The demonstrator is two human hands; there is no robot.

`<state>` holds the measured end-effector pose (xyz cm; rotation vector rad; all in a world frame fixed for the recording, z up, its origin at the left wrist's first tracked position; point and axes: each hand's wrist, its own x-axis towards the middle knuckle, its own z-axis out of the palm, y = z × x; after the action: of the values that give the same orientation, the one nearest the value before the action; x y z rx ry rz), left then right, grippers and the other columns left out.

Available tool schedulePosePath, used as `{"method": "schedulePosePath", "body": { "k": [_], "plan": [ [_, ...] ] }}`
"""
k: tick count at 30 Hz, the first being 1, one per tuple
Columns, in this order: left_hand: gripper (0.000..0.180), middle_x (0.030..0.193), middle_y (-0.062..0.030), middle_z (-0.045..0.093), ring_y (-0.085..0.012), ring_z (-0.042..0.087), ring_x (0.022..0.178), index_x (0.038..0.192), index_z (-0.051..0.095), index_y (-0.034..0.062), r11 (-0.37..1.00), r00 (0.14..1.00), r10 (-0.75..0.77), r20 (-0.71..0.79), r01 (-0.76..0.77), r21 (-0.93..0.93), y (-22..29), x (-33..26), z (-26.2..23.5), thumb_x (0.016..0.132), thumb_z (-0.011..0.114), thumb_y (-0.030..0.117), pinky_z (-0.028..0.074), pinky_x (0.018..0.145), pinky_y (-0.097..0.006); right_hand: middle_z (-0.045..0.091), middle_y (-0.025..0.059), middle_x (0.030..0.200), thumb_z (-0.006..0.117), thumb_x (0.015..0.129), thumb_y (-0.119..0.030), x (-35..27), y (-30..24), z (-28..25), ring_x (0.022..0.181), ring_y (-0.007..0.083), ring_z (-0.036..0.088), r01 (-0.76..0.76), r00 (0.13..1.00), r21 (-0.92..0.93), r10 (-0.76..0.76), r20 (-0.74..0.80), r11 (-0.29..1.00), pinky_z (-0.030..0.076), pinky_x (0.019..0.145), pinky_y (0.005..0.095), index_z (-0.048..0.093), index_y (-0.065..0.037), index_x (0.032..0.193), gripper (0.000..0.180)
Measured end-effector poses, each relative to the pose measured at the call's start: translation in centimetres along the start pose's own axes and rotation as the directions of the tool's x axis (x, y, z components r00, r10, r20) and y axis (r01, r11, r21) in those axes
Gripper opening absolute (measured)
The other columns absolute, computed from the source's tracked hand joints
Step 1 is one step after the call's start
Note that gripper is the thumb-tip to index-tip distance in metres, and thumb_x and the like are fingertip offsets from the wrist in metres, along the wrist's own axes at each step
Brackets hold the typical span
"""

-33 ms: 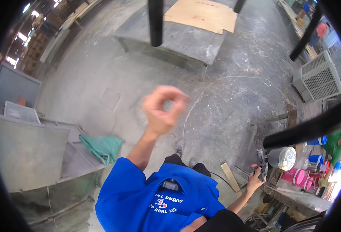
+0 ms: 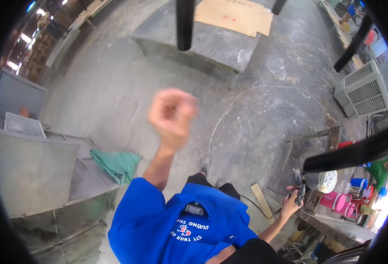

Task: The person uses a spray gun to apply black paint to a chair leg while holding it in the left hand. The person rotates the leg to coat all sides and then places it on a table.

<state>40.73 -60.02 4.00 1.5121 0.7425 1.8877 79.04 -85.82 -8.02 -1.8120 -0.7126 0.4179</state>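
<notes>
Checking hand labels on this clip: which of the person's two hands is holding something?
The right hand, low at the right, grips a dark tool. The left hand is a blurred, raised fist holding nothing visible.

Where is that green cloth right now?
The green cloth lies crumpled on the concrete floor at the person's left, beside the grey metal cabinet and below the raised, blurred left hand.

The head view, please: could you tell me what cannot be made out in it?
- Raised left hand: motion-blurred, so its fingers and any contents are unclear.
- Dark metal tool in the right hand: too small to identify, grip covered by the hand.
- Cluttered workbench at lower right: crossed by a black bar and cut by the rim.
</notes>
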Motion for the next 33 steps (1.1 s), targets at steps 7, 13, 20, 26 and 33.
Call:
{"method": "schedulePosePath", "body": {
  "k": [7,13,20,26,33],
  "plan": [
    [0.039,0.129,-0.0244,0.066,-0.0334,0.07,0.108,0.134,0.053,-0.0054,0.997,0.997,-0.069,0.014,0.07,-0.04,-5.3,15.4,-5.5,0.103,0.055,0.019,0.056,0.093,-0.038,0.061,-0.0017,0.076,0.057,0.103,-0.016,-1.0,-0.7,4.2,0.052,0.002,0.04,-0.068,0.996,0.02,0.066,0.063,0.997,0.026,0.046,0.0228,0.068,0.0,0.093,0.022],
    [0.065,0.102,-0.015,0.071,-0.0224,0.073,0.09,0.13,0.053,0.0004,0.92,0.793,-0.115,0.598,0.312,-0.237,-4.2,20.4,-0.3,0.102,0.052,0.059,0.059,0.078,-0.034,0.055,-0.0044,0.073,0.059,0.102,-0.015,-1.4,0.1,5.2,0.057,0.0028,0.039,-0.028,0.996,-0.013,0.029,0.086,1.0,0.027,0.051,0.0251,0.069,0.001,0.091,0.021],
    [0.064,0.081,-0.0136,0.069,-0.0208,0.071,0.064,0.119,0.056,0.0001,0.938,0.764,-0.185,0.619,0.325,-0.121,1.5,17.6,2.7,0.103,0.048,0.061,0.059,0.059,-0.033,0.066,-0.0019,0.083,0.062,0.105,-0.024,-3.8,3.5,3.1,0.051,0.0019,0.04,0.097,0.977,-0.055,-0.085,0.197,0.994,0.028,0.045,0.0227,0.067,-0.002,0.096,0.025],
    [0.058,0.087,-0.0152,0.071,-0.0209,0.072,0.068,0.119,0.055,-0.0009,0.968,0.803,-0.177,0.569,0.248,-0.048,10.0,9.9,3.6,0.105,0.047,0.054,0.059,0.061,-0.032,0.058,-0.0035,0.071,0.062,0.102,-0.025,-7.4,3.6,-0.8,0.05,0.0022,0.04,-0.07,0.971,0.089,0.047,0.236,0.994,0.026,0.045,0.0245,0.07,-0.001,0.096,0.026],
    [0.035,0.106,-0.0199,0.072,-0.0283,0.075,0.083,0.115,0.055,-0.0035,0.967,0.759,-0.092,0.644,0.222,-0.123,21.6,0.0,6.5,0.104,0.056,0.03,0.065,0.072,-0.036,0.056,-0.0043,0.067,0.063,0.098,-0.014,-10.7,7.2,-10.9,0.055,0.0037,0.04,0.048,0.92,0.001,-0.044,0.39,0.999,0.03,0.052,0.0257,0.071,0.003,0.09,0.02]
  ]
}}
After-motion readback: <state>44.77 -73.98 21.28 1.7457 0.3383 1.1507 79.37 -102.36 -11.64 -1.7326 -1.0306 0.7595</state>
